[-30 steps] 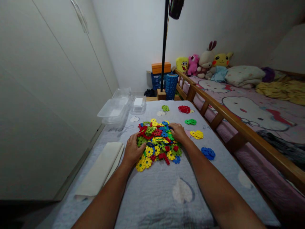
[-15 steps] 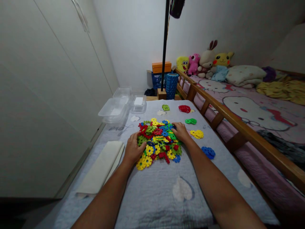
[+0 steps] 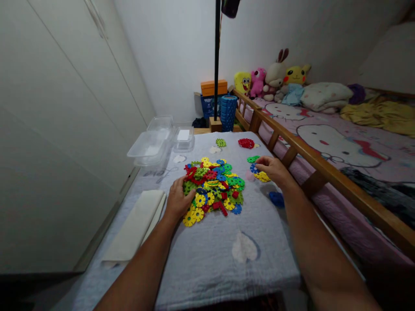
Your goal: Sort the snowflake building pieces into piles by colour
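Blue disc [image 3: 253,169], just one, is in right fingers [image 3: 264,160].

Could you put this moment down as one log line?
left hand: touching mixed-colour pile of plastic pieces | right hand: holding blue notched plastic disc | near right hand: overlapping yellow plastic discs

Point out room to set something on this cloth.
Widest patch: the cloth in front of the mixed plastic pile, between the forearms. Smaller: between the clear containers and light-green pieces. Crowded: the pile, with the left hand against it, and the right side, where the right hand holds a blue slotted disc by yellow discs.
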Demonstrator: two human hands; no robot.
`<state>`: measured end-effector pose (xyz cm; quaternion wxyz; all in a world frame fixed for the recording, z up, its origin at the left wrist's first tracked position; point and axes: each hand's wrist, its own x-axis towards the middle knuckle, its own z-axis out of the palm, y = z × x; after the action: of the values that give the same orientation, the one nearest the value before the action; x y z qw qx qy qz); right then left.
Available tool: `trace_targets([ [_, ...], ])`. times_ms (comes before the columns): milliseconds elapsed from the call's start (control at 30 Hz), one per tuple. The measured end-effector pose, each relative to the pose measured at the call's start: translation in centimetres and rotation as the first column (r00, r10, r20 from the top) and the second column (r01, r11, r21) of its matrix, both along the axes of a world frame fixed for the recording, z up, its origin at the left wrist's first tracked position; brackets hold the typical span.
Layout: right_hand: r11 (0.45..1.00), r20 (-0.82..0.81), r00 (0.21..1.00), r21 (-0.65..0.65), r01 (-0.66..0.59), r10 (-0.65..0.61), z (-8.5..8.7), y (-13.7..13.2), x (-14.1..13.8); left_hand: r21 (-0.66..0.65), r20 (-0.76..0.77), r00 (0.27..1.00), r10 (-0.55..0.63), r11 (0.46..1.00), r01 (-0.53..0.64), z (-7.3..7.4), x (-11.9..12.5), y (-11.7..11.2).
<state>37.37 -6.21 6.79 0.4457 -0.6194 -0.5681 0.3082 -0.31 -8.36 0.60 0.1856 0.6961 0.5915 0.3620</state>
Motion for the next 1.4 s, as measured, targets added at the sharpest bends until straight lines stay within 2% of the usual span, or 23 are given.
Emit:
trace_targets([
  [100, 0.992, 0.056, 0.997, -0.113, -0.048, 0.054, 0.3, -3.3, 2.6, -0.006, 0.0, 1.0, -0.001, 1.0, 0.001, -0.1, 0.0, 0.1],
  [167, 0.987, 0.104, 0.991, -0.144, -0.068, 0.084, 0.0, -5.4, 3.7, -0.008, -0.005, 1.0, 0.003, 1.0, -0.003, -0.2, 0.0, 0.1],
  [367, 0.981, 0.22, 0.97, -0.183, -0.062, 0.102, -1.4, -9.3, 4.5, -0.011, -0.014, 1.0, 0.006, 1.0, -0.007, -0.2, -0.1, 0.2],
  [433, 0.983, 0.284, 0.951, -0.17, -0.073, 0.12, -2.0, -9.9, 4.3, -0.011, -0.017, 1.0, 0.007, 1.0, -0.007, -0.2, -0.1, 0.2],
  [533, 0.997, 0.452, 0.889, -0.042, -0.065, 0.077, -3.1, -10.5, 4.3, -0.004, -0.012, 1.0, 0.008, 1.0, -0.008, -0.2, -0.1, 0.2],
  [633, 0.998, 0.591, 0.806, 0.068, -0.017, -0.026, -3.7, -10.5, 4.3, -0.005, 0.0, 1.0, 0.005, 1.0, -0.005, -0.2, -0.1, 0.1],
  [700, 0.994, 0.63, 0.774, 0.105, -0.006, -0.062, -3.5, -10.0, 3.9, -0.01, -0.001, 1.0, 0.004, 1.0, -0.004, -0.1, -0.1, 0.1],
  [800, 0.99, 0.654, 0.756, 0.116, -0.078, -0.017, -2.5, -8.6, 2.0, -0.017, -0.01, 1.0, 0.006, 1.0, -0.006, 0.0, -0.1, 0.0],
  [933, 0.973, 0.685, 0.72, 0.074, -0.221, 0.111, -1.6, -5.9, -2.3, -0.012, -0.005, 1.0, 0.003, 1.0, -0.003, 0.0, -0.1, 0.0],
  [1000, 0.972, 0.715, 0.687, 0.045, -0.229, 0.129, -1.9, -4.9, -4.4, -0.005, -0.001, 1.0, 0.002, 1.0, -0.002, 0.0, -0.1, 0.0],
  [1100, 0.985, 0.754, 0.647, 0.0, -0.175, 0.115, -3.2, -4.2, -6.4, -0.006, 0.0, 1.0, 0.01, 1.0, -0.01, 0.0, 0.0, 0.0],
  [1233, 0.99, 0.753, 0.649, -0.026, -0.14, 0.112, -4.5, -4.4, -6.5, -0.001, 0.002, 1.0, 0.007, 1.0, -0.007, 0.1, 0.0, -0.1],
  [1400, 0.986, 0.729, 0.682, 0.069, -0.153, 0.055, -4.1, -4.1, -4.6, 0.002, 0.004, 1.0, -0.001, 1.0, 0.001, 0.1, 0.0, 0.0],
])
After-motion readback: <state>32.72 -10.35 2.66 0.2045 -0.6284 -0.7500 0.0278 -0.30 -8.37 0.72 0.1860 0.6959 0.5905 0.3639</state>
